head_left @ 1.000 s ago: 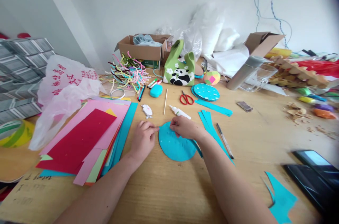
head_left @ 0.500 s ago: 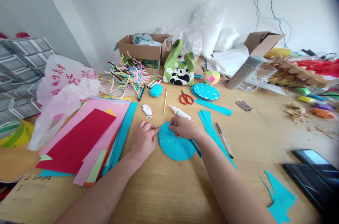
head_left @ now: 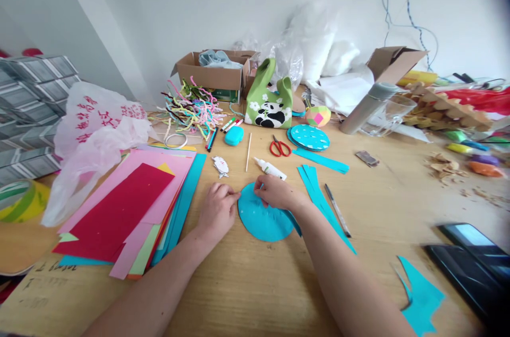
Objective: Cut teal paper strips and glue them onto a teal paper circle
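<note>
A round blue paper disc (head_left: 266,225) lies flat on the table between my hands. My left hand (head_left: 218,207) rests at its left rim, fingers curled, thumb and index fingertip pinched together at the edge. Over the disc's upper part, my right hand (head_left: 274,192) has its fingers bent and closed; whatever is between them is hidden. A narrow blue paper strip (head_left: 295,224) sticks out past the disc's right side, under my right wrist. Just beyond my right hand lies a white glue bottle (head_left: 271,169). More blue paper strips (head_left: 319,196) lie to the right, beside a pen (head_left: 338,210).
Coloured paper sheets (head_left: 131,204) are stacked at left. Red-handled scissors (head_left: 280,148), a wooden stick (head_left: 248,152) and patterned blue discs (head_left: 311,137) lie farther back. A metal flask (head_left: 368,108) and a panda bag (head_left: 269,103) stand behind. Phones (head_left: 466,268) lie at right.
</note>
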A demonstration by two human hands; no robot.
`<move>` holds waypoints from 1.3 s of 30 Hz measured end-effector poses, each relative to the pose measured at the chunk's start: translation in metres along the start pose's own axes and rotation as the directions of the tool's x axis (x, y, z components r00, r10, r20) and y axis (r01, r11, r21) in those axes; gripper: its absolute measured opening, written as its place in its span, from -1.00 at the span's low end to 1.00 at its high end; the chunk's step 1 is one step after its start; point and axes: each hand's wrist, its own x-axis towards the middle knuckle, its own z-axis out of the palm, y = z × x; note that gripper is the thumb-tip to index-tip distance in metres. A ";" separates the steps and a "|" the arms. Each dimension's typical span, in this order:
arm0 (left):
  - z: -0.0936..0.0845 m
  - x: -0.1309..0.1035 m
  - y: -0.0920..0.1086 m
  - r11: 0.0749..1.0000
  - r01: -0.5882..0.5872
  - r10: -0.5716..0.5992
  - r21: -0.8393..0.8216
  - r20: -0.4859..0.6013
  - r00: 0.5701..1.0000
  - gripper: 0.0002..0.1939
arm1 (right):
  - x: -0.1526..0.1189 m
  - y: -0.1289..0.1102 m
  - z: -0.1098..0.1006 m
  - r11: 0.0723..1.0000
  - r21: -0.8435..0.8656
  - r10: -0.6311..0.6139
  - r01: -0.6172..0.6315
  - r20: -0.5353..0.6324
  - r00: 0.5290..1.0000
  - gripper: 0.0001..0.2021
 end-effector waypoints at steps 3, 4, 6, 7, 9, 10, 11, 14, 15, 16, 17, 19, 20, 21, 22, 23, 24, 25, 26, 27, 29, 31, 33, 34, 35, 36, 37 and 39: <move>-0.001 0.000 0.001 1.000 -0.006 0.006 0.006 0.015 1.000 -0.65 | -0.001 -0.001 0.000 1.000 0.003 0.006 -0.006 -0.006 1.000 -0.86; -0.001 0.000 0.001 1.000 -0.009 0.009 0.009 0.015 1.000 -0.66 | -0.001 -0.001 0.000 1.000 0.004 0.007 -0.007 -0.007 1.000 -0.85; -0.001 0.000 0.002 1.000 -0.014 0.013 0.016 0.012 1.000 -0.66 | -0.001 -0.001 0.000 1.000 0.007 0.010 -0.010 -0.008 1.000 -0.84; -0.001 0.000 0.002 1.000 -0.015 0.015 0.017 0.012 1.000 -0.67 | -0.001 -0.001 0.000 1.000 0.009 0.011 -0.011 -0.008 1.000 -0.84; -0.001 0.000 0.002 1.000 -0.016 0.016 0.019 0.018 1.000 -0.67 | -0.001 -0.001 0.000 1.000 0.012 0.011 -0.011 -0.009 1.000 -0.84; -0.001 0.000 0.002 1.000 -0.017 0.017 0.021 0.023 1.000 -0.67 | -0.001 -0.001 0.000 1.000 0.012 0.011 -0.010 -0.010 1.000 -0.83; -0.001 0.000 0.003 1.000 -0.017 0.016 0.022 0.028 0.999 -0.67 | -0.001 0.000 0.000 1.000 0.012 0.010 -0.010 -0.010 1.000 -0.83; -0.001 0.000 0.003 1.000 -0.014 0.013 0.024 0.037 0.999 -0.68 | -0.001 0.000 0.001 1.000 0.012 0.011 -0.010 -0.009 1.000 -0.83; -0.001 0.000 0.003 1.000 -0.012 0.011 0.025 0.039 0.999 -0.69 | -0.001 0.000 0.001 1.000 0.012 0.011 -0.011 -0.010 1.000 -0.83; -0.001 0.001 0.003 1.000 -0.010 0.009 0.027 0.039 0.999 -0.69 | -0.001 0.000 0.001 1.000 0.011 0.012 -0.012 -0.011 1.000 -0.84; -0.001 0.001 0.003 1.000 -0.009 0.007 0.030 0.041 0.999 -0.69 | -0.001 -0.001 0.001 1.000 0.010 0.013 -0.013 -0.013 1.000 -0.84; -0.001 0.001 0.004 0.999 -0.006 0.004 0.035 0.043 0.999 -0.68 | -0.001 -0.001 0.001 1.000 0.008 0.014 -0.014 -0.017 1.000 -0.84; -0.001 0.001 0.004 0.999 -0.005 0.004 0.036 0.044 0.999 -0.68 | -0.001 -0.002 0.001 1.000 0.007 0.015 -0.015 -0.018 1.000 -0.85; -0.001 0.001 0.004 0.999 -0.005 0.003 0.036 0.046 0.999 -0.68 | -0.001 -0.002 0.001 1.000 0.007 0.015 -0.014 -0.019 1.000 -0.85; -0.001 0.001 0.004 0.999 -0.003 0.002 0.036 0.048 0.999 -0.68 | -0.001 -0.002 0.001 1.000 0.008 0.015 -0.014 -0.019 1.000 -0.86; -0.002 0.001 0.004 0.999 -0.002 0.000 0.037 0.051 0.999 -0.68 | -0.002 -0.003 0.001 1.000 0.010 0.015 -0.015 -0.019 1.000 -0.86; -0.002 0.001 0.004 0.999 -0.001 -0.001 0.039 0.055 0.998 -0.69 | -0.002 -0.003 0.001 1.000 0.012 0.015 -0.014 -0.017 1.000 -0.86; -0.002 0.000 0.004 0.999 -0.002 -0.001 0.041 0.061 0.998 -0.69 | -0.002 -0.003 0.001 1.000 0.016 0.014 -0.013 -0.014 1.000 -0.86; -0.002 0.000 0.005 0.999 -0.002 -0.001 0.044 0.069 0.998 -0.69 | -0.002 -0.003 0.000 1.000 0.021 0.012 -0.012 -0.010 1.000 -0.86; -0.002 0.000 0.005 0.999 -0.003 -0.001 0.047 0.078 0.997 -0.70 | -0.003 -0.004 0.000 1.000 0.027 0.009 -0.009 -0.005 1.000 -0.86; -0.003 0.000 0.006 0.998 -0.009 0.004 0.058 0.093 0.996 -0.70 | -0.003 -0.004 -0.001 0.999 0.041 0.001 -0.001 0.004 1.000 -0.87; -0.003 0.000 0.008 0.997 -0.020 0.012 0.074 0.106 0.994 -0.69 | -0.005 -0.005 -0.002 0.999 0.054 -0.004 0.003 0.014 1.000 -0.87; -0.004 0.000 0.010 0.995 -0.030 0.018 0.098 0.118 0.993 -0.68 | -0.005 -0.005 -0.002 0.997 0.081 -0.006 0.004 0.027 1.000 -0.87; -0.004 0.001 0.012 0.993 -0.034 0.020 0.113 0.126 0.992 -0.69 | -0.006 -0.005 -0.002 0.995 0.101 -0.009 0.005 0.036 0.999 -0.88; -0.005 0.001 0.013 0.991 -0.038 0.020 0.130 0.135 0.991 -0.70 | -0.006 -0.005 -0.002 0.992 0.123 -0.011 0.006 0.042 0.999 -0.89; -0.005 0.002 0.014 0.988 -0.042 0.020 0.149 0.145 0.989 -0.72 | -0.006 -0.005 -0.002 0.989 0.149 -0.015 0.008 0.046 0.999 -0.90; -0.005 0.002 0.016 0.985 -0.049 0.023 0.168 0.155 0.988 -0.73 | -0.006 -0.005 -0.002 0.984 0.176 -0.018 0.009 0.047 0.999 -0.92; -0.005 0.002 0.018 0.977 -0.067 0.033 0.203 0.170 0.985 -0.74 | -0.006 -0.005 -0.003 0.972 0.234 -0.023 0.011 0.045 0.999 -0.95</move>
